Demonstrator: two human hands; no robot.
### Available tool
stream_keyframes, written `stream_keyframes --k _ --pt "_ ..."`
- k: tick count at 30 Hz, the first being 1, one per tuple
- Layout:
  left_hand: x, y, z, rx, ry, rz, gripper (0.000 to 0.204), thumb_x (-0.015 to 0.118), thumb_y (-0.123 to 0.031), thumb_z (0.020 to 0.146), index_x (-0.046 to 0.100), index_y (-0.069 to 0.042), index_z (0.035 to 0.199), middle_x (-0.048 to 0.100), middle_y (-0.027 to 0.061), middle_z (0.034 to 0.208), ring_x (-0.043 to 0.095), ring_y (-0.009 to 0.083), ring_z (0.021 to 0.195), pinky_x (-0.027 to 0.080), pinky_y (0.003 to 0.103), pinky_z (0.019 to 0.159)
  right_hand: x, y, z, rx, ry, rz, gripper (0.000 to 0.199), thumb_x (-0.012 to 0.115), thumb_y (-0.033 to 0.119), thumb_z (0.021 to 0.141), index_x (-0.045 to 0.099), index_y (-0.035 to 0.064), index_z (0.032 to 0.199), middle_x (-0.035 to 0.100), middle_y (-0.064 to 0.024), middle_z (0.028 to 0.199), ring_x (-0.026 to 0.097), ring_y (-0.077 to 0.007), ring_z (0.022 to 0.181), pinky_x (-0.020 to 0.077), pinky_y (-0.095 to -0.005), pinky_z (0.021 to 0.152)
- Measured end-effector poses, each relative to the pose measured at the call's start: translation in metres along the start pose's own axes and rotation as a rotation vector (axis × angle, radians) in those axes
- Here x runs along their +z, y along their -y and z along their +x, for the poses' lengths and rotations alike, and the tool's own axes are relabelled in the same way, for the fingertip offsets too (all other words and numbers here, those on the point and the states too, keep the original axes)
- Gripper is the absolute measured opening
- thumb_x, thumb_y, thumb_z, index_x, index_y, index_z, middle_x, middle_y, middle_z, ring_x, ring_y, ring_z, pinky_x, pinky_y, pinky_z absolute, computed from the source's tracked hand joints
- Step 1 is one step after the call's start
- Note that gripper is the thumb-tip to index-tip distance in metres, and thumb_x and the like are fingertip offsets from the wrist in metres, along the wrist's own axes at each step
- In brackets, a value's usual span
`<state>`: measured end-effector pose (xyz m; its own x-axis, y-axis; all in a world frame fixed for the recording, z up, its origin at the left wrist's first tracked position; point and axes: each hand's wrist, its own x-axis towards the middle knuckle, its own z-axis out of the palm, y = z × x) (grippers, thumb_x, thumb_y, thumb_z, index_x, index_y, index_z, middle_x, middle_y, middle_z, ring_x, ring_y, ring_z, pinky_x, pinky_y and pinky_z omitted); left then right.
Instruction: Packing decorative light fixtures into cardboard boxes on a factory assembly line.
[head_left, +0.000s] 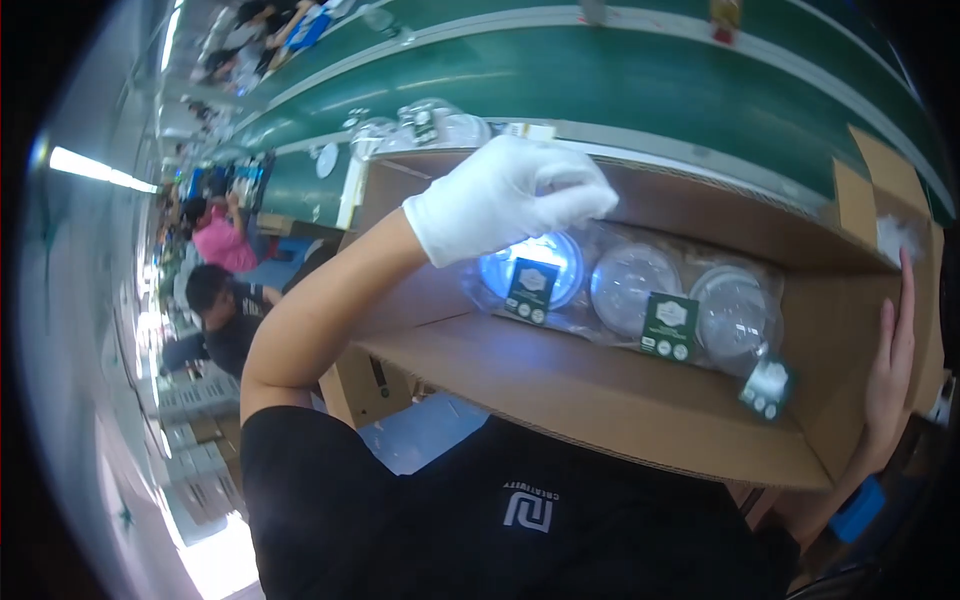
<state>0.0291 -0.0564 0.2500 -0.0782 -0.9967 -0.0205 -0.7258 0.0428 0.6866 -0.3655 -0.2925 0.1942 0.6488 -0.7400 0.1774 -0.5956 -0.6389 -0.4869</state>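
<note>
A long open cardboard box lies across my front. Inside it is a row of round white disc-shaped items in clear plastic: a brightly glowing one, a middle one and a right one. Dark green printed tags hang on them. My left hand, in a white glove, is above the glowing disc with its fingers curled together; whatever they might pinch is hidden. My right hand is bare and rests with straight fingers along the outside of the box's right end.
Beyond the box runs a green work surface with pale rails. More clear-wrapped round items lie behind the box's far left corner. Raised flaps stand at the right. Other people work along the left, near stacked cartons.
</note>
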Motion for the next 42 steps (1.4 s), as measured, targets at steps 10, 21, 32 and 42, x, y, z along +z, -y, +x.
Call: stream_keyframes --k 10,21,32,42 --pt "0.038 0.071 -0.036 -0.054 0.748 0.538 0.049 0.069 -0.037 0.089 0.061 -0.005 0.125 0.064 0.0157 0.12 0.063 0.0353 0.11 0.053 0.046 0.089 -0.004 -0.004 0.007 0.003 0.004 -0.054 0.048 0.035 0.022 0.11 0.031 0.0155 0.158 0.034 -0.0097 0.162 0.026 -0.0251 0.152 0.0215 -0.0396 0.123" --pt "0.082 0.122 -0.038 0.107 0.457 0.453 0.041 0.068 -0.037 0.085 0.066 -0.012 0.118 0.069 0.0116 0.111 0.069 0.0314 0.091 0.057 0.044 0.075 -0.005 0.014 0.006 0.081 0.009 0.003 0.048 0.036 0.016 0.109 0.034 0.008 0.156 0.039 -0.0104 0.159 0.032 -0.0237 0.149 0.0215 -0.0349 0.121" --pt "0.084 0.108 -0.021 0.126 0.462 0.545 0.04 0.067 -0.04 0.088 0.069 -0.011 0.116 0.071 0.0075 0.113 0.071 0.029 0.092 0.06 0.042 0.072 -0.009 0.021 0.002 0.045 -0.018 0.008 0.046 0.036 0.009 0.108 0.036 0.0056 0.154 0.044 -0.0123 0.155 0.036 -0.0257 0.146 0.0253 -0.0349 0.12" --pt "0.097 0.005 0.043 0.236 0.314 0.291 0.069 0.071 -0.046 0.085 0.053 -0.001 0.134 0.056 0.0222 0.137 0.056 0.0393 0.125 0.048 0.047 0.103 -0.002 0.025 0.0 0.069 -0.067 0.014 0.049 0.041 0.005 0.104 0.037 0.011 0.153 0.051 -0.0202 0.146 0.047 -0.0354 0.138 0.0375 -0.0388 0.111"
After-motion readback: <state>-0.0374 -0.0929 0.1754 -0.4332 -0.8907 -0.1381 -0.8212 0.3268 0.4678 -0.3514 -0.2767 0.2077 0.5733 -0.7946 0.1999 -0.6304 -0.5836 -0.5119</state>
